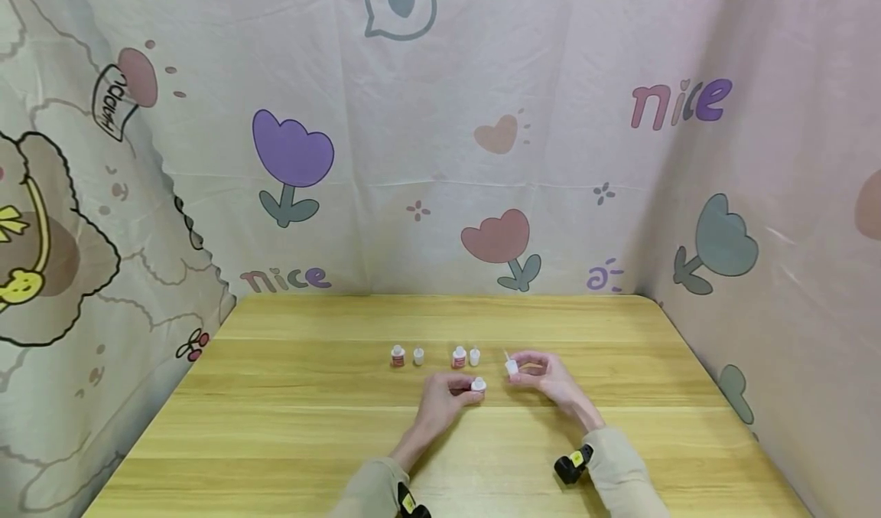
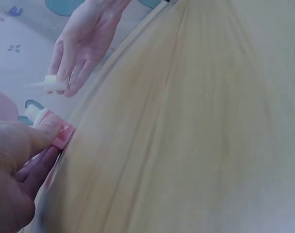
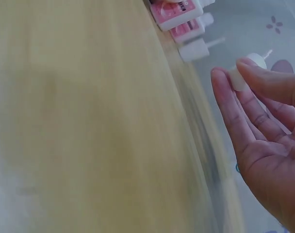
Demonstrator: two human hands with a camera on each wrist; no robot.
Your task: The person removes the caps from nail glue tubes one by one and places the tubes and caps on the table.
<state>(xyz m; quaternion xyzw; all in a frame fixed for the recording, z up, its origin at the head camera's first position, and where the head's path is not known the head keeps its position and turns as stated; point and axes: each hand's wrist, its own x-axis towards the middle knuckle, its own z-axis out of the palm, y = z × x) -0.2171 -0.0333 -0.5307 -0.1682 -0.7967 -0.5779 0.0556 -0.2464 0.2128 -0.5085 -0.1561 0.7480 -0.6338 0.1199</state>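
My left hand (image 1: pixel 440 405) grips a small white bottle (image 1: pixel 479 385) by its sides. In the left wrist view its label (image 2: pixel 65 135) is pink, and the white neck points up and away without a cap. To the right, my right hand (image 1: pixel 551 380) pinches a white cap (image 1: pixel 512 367) between thumb and fingertips. A thin pin sticks out of the cap, pointing upward in the head view. The cap (image 3: pixel 239 80) and bottle are held apart, with a short gap between them.
Behind the hands stand two more bottles with pink-red labels, one on the left (image 1: pixel 398 356) and one nearer the middle (image 1: pixel 459 358). Beside each is a white cap, left (image 1: pixel 418 356) and right (image 1: pixel 475 357), pin up. A patterned cloth (image 1: pixel 413 158) hangs behind the wooden table (image 1: pixel 275 441).
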